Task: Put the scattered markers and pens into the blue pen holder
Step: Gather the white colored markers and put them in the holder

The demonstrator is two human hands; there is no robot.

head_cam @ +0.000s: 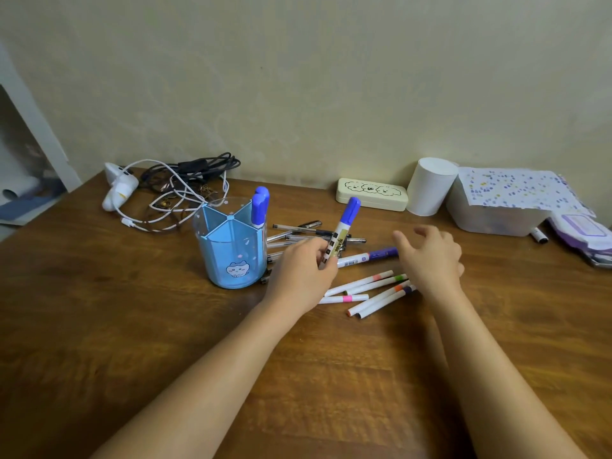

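Left hand (306, 261) grips blue-capped white marker (341, 233) upright at frame centre, mid-transfer; next, drop into blue plastic pen holder (231, 250); right hand (430, 256) open, empty.

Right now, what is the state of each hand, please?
Left hand: closed on a blue-capped marker, held tilted, cap up.
Right hand: open, holding nothing, fingers spread over the markers lying on the table.

Two bare forearms, no sleeves in view, left hand (303, 266) and right hand (433, 256) without rings or gloves
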